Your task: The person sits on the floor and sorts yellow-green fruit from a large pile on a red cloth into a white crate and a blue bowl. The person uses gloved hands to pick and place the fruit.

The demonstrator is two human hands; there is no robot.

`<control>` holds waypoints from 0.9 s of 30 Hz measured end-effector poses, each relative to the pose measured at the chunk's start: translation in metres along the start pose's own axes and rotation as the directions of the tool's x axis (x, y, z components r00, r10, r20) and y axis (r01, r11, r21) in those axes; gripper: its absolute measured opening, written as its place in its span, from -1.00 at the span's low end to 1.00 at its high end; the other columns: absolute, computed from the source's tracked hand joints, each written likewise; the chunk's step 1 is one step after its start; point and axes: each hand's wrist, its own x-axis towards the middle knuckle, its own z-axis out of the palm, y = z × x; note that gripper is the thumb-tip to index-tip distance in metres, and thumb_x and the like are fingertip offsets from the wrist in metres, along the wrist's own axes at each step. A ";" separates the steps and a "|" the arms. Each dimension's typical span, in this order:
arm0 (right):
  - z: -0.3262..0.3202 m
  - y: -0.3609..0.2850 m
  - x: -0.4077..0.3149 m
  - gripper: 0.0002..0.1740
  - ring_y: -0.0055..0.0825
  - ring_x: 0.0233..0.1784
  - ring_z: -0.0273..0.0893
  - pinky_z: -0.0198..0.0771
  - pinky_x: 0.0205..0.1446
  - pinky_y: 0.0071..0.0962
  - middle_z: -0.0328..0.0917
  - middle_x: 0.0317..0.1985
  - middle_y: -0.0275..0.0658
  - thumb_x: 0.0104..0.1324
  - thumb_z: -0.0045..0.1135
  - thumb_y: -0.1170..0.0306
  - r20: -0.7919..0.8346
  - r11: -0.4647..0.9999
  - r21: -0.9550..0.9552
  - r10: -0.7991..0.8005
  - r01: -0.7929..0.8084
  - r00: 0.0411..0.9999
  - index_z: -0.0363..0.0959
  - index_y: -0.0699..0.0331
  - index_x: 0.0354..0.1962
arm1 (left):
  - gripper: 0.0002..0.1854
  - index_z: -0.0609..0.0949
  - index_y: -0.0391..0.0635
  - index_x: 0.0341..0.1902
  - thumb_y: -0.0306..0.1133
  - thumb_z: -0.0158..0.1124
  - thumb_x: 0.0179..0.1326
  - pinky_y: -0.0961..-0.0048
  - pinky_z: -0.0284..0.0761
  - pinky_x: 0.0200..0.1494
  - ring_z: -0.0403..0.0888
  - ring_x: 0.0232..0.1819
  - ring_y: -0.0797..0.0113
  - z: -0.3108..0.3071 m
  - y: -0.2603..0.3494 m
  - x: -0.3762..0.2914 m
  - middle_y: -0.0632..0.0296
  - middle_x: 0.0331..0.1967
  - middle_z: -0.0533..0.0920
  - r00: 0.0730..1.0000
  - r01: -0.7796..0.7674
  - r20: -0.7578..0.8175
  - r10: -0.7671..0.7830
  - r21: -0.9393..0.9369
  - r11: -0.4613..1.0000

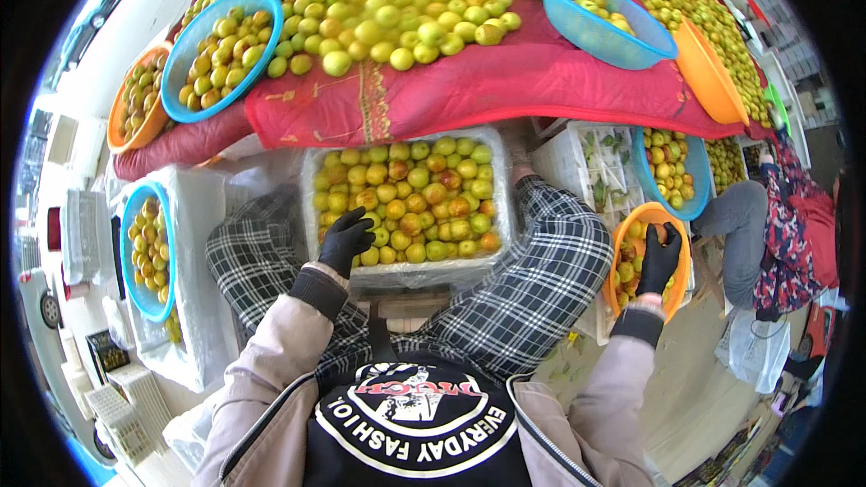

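My left hand (346,238), in a black glove, is over the left front part of a plastic-lined crate (406,275). Its fingers are bent and slightly apart, and I see nothing in them. Yellow-green fruit with reddish-brown patches, apparently jujubes (406,206), fills this crate between my knees. At the right, my black-gloved right hand (659,260) reaches over an orange plastic basket (683,284) of similar fruit. A reddish jujube (661,234) shows between its thumb and fingers; the glove partly hides it.
Beyond the crate, a red quilted cloth (473,91) bears a large heap of jujubes (379,7). Blue baskets (609,34) and orange baskets (710,74) stand along its edge. A white crate (565,155) with leaves adjoins my right knee. Another person (791,237) sits at far right.
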 end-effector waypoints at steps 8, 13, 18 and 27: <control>0.158 -0.189 -0.176 -0.44 -0.15 -0.04 0.50 0.41 -0.01 -0.33 0.51 -0.12 -0.06 0.02 0.34 0.32 0.693 0.933 0.270 -0.360 0.237 0.625 0.40 0.19 0.00 | -0.54 0.58 -0.04 0.02 -0.57 0.21 -0.05 0.26 0.43 0.08 0.49 0.04 0.00 0.036 -0.023 0.007 -0.03 -0.01 0.54 0.737 -0.564 0.384 0.557 0.803 0.193; 0.219 -0.167 -0.211 -0.69 -0.09 -0.09 0.49 0.40 -0.08 -0.29 0.53 -0.16 -0.02 0.15 0.07 0.37 0.800 0.944 0.244 -0.326 0.223 0.504 0.49 0.19 -0.11 | -0.52 0.56 -0.03 0.04 -0.46 0.24 -0.08 0.08 0.30 0.20 0.36 0.18 -0.11 0.049 -0.028 0.015 -0.03 0.11 0.46 0.611 -0.641 0.593 0.525 0.759 -0.111; 0.219 -0.167 -0.211 -0.72 -0.14 -0.12 0.51 0.40 -0.07 -0.27 0.56 -0.19 -0.11 0.23 -0.02 0.28 0.843 0.866 0.022 -0.284 0.499 0.456 0.53 0.13 -0.15 | -0.32 0.39 -0.06 0.22 -0.28 0.31 -0.07 -0.04 0.09 0.30 0.20 0.31 -0.08 0.066 -0.045 0.019 0.00 0.26 0.33 0.602 -0.651 0.631 0.489 0.743 -0.157; 0.003 -0.059 -0.018 -0.77 -0.29 -0.14 0.55 0.42 -0.03 -0.40 0.60 -0.22 -0.11 0.20 0.11 0.44 0.090 0.992 -0.010 -0.127 0.129 0.988 0.52 0.35 -0.18 | -0.18 0.21 -0.12 0.35 -0.25 0.33 -0.01 -0.02 -0.08 0.38 0.06 0.39 -0.04 0.078 -0.036 0.006 0.00 0.35 0.21 0.698 -0.606 0.617 0.363 0.779 -0.160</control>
